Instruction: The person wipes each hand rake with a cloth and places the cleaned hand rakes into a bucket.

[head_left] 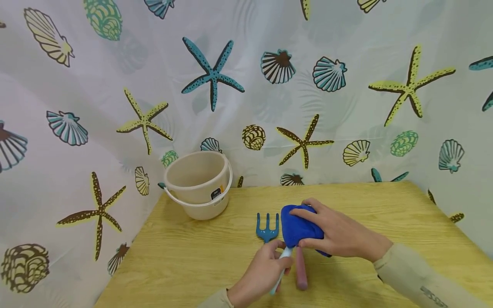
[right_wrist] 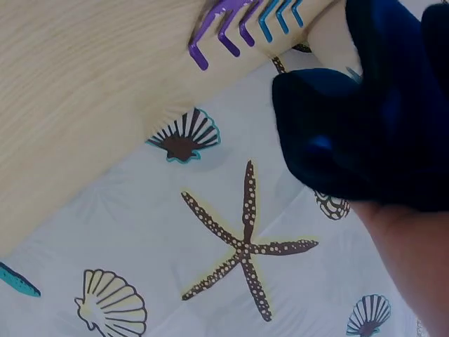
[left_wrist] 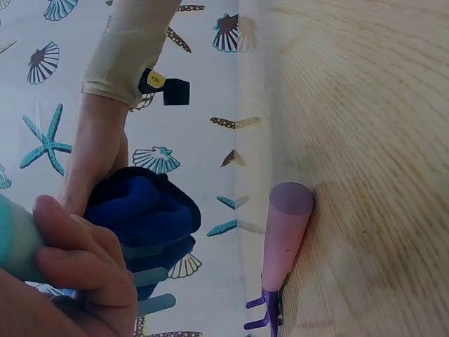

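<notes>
Head view: our left hand (head_left: 265, 266) grips a pale-blue handle (head_left: 286, 253) beside the pink handle (head_left: 301, 271); our right hand (head_left: 340, 233) clamps the blue cloth (head_left: 295, 226) at the former's far end. We judge this wiping; the next stroke calls for a steady hold.

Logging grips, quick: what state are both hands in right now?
Left hand: closed around a light-blue handle.
Right hand: closed on a bunched blue cloth.
</notes>
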A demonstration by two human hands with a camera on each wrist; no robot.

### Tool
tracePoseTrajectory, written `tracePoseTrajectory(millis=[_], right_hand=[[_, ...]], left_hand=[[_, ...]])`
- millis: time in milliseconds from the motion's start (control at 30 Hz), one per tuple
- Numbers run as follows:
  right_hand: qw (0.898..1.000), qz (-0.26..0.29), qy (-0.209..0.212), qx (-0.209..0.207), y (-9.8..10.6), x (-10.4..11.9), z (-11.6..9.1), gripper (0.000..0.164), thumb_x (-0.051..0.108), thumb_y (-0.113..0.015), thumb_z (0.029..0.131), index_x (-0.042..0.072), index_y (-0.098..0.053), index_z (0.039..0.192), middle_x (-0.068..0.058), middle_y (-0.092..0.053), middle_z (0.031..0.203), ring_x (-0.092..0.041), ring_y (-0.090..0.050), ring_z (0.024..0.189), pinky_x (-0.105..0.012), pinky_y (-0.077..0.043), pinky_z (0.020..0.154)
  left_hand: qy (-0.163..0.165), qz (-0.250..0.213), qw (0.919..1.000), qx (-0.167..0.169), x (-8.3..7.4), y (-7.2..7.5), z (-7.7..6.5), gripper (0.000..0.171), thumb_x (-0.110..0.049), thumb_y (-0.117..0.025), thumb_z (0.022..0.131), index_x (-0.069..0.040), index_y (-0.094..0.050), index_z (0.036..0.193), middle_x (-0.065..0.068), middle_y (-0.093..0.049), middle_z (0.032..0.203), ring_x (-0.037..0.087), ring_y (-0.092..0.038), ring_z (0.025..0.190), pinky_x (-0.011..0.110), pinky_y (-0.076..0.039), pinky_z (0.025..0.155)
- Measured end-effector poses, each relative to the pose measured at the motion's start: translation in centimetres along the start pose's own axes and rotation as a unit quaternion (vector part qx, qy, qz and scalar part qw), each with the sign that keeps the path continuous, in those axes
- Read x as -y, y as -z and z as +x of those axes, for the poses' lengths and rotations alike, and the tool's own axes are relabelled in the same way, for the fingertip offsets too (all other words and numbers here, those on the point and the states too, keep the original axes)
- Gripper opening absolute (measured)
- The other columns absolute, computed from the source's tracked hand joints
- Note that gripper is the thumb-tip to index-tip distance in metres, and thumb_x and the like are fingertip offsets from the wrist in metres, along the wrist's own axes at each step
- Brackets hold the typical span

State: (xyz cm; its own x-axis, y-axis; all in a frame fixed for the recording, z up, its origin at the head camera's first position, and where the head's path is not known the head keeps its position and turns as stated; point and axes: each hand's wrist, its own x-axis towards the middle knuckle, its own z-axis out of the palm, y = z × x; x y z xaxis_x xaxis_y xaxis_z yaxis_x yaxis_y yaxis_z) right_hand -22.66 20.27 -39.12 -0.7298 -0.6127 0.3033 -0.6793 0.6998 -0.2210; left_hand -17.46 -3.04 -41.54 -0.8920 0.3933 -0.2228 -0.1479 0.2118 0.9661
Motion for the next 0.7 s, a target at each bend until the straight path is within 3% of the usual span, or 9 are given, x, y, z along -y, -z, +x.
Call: tracePoseTrajectory(millis=[167, 367, 567, 700], right_hand=[[0.997, -0.066, 0.023, -0.028, -0.2, 0.3, 0.1, 0.068, 0.059, -0.063, 0.092, 0.038, -0.041, 0.153, -0.010, -0.054, 0.138, -0.027, -0.058, 0.118, -0.048, -0.056, 0.092], [0.979, -0.184, 0.053, -0.072, 0.0, 2.2, 0.2, 0.062, 0.047, -0.077, 0.086, 0.029, -0.057, 0.143, -0.013, -0.061, 0.115, -0.026, -0.064, 0.095, -0.045, -0.059, 0.080], [0.980, -0.170, 0.048, -0.096, -0.5, 3.9, -0.2, 0.066, 0.039, -0.085, 0.079, 0.027, -0.060, 0.139, -0.012, -0.061, 0.109, -0.020, -0.064, 0.085, -0.039, -0.060, 0.070], [0.980, -0.167, 0.021, -0.107, -0.8, 4.0, 0.1, 0.064, 0.035, -0.086, 0.078, 0.028, -0.062, 0.137, -0.012, -0.061, 0.109, -0.021, -0.063, 0.086, -0.039, -0.060, 0.068]], left_hand=[[-0.001, 0.002, 1.0000, -0.005, 0.1, 0.0, 0.1, 0.036, -0.014, -0.061, 0.091, -0.007, -0.053, 0.126, 0.002, -0.059, 0.074, 0.013, -0.040, 0.043, 0.024, -0.037, 0.039], [-0.013, 0.002, 0.9997, -0.021, 0.4, 0.2, 0.5, 0.040, -0.015, -0.061, 0.092, -0.005, -0.052, 0.130, 0.001, -0.059, 0.075, 0.013, -0.041, 0.045, 0.024, -0.039, 0.041], [-0.028, 0.002, 0.9986, -0.044, 0.7, 0.6, 0.9, 0.035, -0.015, -0.059, 0.095, -0.006, -0.052, 0.128, 0.000, -0.057, 0.073, 0.012, -0.043, 0.042, 0.024, -0.039, 0.042], [-0.031, 0.018, 0.9983, -0.046, 0.6, 0.7, 0.7, 0.035, -0.016, -0.060, 0.094, -0.009, -0.052, 0.127, 0.000, -0.057, 0.075, 0.012, -0.043, 0.045, 0.024, -0.039, 0.041]])
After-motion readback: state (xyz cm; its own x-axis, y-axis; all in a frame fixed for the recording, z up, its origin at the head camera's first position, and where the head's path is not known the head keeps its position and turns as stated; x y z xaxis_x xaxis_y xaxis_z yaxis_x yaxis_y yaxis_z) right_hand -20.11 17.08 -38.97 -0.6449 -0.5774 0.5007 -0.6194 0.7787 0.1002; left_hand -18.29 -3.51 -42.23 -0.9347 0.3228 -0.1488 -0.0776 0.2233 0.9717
